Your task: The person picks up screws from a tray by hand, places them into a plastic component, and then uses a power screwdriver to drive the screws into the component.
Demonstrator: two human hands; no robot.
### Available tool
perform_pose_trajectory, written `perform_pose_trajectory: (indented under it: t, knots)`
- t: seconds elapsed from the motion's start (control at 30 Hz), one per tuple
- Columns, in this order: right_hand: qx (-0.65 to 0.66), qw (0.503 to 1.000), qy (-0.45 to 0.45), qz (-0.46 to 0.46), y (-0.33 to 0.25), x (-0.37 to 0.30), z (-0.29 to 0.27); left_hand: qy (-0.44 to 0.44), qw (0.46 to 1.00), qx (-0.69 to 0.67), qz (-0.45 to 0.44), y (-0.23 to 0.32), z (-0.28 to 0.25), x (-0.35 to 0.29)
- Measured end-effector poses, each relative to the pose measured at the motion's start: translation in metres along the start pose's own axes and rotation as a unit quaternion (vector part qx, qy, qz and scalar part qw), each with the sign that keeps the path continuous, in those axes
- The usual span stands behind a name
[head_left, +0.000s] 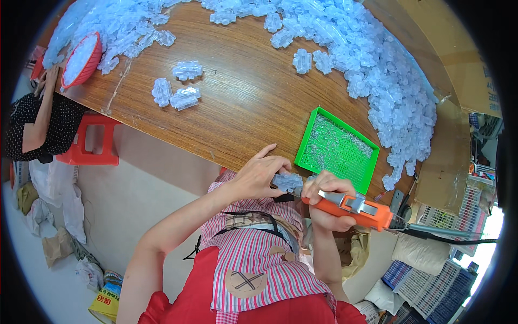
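My left hand [253, 177] holds a clear bluish plastic piece [289, 183] at the table's near edge, thumb and fingers on its left end. My right hand [330, 201] is wrapped round an orange electric screwdriver [377, 214], lying nearly level with its front end toward the plastic piece. Whether the screwdriver's tip touches the piece is hidden by my right fingers. Just beyond my hands sits a green tray [305, 141] with many small metal screws [337, 137] in it.
Heaps of clear plastic pieces [396, 102] cover the table's far and right sides. A few loose pieces [185, 98] lie left of the middle of the wooden table [237, 102]. At the left, a co-worker's arm [46, 110] is beside a red basket [97, 56]. A cable [458, 241] trails from the screwdriver.
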State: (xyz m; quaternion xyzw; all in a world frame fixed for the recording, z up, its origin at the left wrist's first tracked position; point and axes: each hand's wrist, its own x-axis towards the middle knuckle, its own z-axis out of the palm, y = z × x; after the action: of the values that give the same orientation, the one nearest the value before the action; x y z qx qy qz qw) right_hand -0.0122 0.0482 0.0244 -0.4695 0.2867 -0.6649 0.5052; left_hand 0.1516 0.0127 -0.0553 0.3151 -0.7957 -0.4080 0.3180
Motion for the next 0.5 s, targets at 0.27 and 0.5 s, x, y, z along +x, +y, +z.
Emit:
perform_pose_trajectory:
  t: [0.27,0.5]
  knots:
    - [-0.075,0.995,-0.067,0.006,0.02,0.004,0.009,0.012,1.0,0.026,0.005,-0.003,0.004,-0.002]
    - [-0.086,0.993,-0.081,-0.014,0.03,0.0,0.007,0.02,1.0,0.023,-0.001,-0.003,0.005,-0.002]
